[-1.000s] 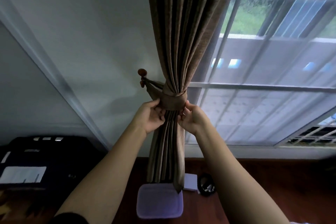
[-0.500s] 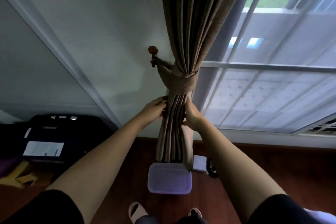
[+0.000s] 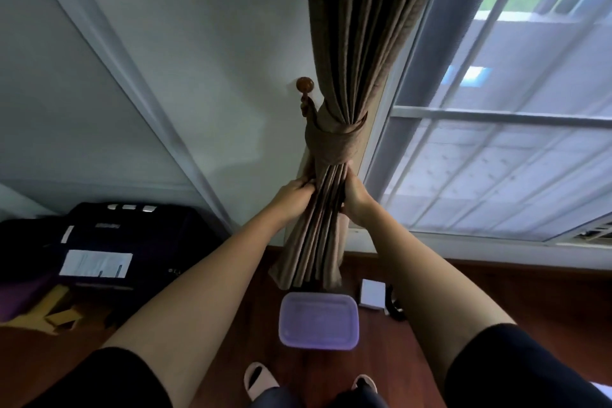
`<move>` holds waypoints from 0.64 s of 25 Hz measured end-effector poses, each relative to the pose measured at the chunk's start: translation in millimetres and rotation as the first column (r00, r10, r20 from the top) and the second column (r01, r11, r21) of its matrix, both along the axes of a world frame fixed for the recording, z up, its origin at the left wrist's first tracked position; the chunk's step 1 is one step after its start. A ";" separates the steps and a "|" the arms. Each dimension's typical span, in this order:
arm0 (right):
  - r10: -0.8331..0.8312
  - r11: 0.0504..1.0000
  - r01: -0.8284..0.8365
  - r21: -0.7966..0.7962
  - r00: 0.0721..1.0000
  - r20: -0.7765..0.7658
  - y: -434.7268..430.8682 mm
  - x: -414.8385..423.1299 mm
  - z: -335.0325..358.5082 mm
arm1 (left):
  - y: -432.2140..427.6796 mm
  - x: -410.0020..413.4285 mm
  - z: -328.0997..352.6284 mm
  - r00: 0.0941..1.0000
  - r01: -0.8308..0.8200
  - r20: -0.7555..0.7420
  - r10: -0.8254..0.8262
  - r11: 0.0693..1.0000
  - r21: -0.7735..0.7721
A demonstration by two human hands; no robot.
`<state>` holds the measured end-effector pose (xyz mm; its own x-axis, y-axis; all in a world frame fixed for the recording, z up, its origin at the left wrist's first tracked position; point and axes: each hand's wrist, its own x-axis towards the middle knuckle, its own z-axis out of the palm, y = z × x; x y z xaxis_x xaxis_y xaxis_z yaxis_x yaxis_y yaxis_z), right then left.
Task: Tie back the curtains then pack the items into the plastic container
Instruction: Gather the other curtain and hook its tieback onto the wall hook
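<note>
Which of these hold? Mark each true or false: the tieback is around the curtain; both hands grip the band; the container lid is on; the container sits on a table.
1. The tieback wraps the curtain. True.
2. Both hands grip the tieback. False: the left hand and right hand hold the pleats below it.
3. The plastic container has its lid on. True.
4. It sits on a table. False: it is on the wooden floor.

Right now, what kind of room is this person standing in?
Probably a room in a home, maybe a bedroom. A long brown curtain hangs by a big window, tied back to a round wall knob. The floor is dark wood, with a plastic container on it.
</note>
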<state>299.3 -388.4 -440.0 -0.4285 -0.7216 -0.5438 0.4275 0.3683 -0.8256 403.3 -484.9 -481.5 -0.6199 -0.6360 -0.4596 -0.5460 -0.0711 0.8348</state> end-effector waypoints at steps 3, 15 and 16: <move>-0.072 0.997 0.071 -0.022 0.995 -0.065 9.8 -4.7 -6.6 | 19.0 3.1 34.9 0.999 0.045 0.023 -0.044 0.997 -0.061; 0.138 0.982 -0.071 0.175 0.904 -0.406 123.5 -42.4 -102.2 | 128.0 36.4 -27.9 0.939 -0.282 0.092 0.331 0.896 -0.342; 0.172 0.979 -0.106 0.173 0.885 -0.432 137.5 -43.7 -116.9 | 142.2 35.6 -45.4 0.934 -0.274 0.130 0.331 0.903 -0.332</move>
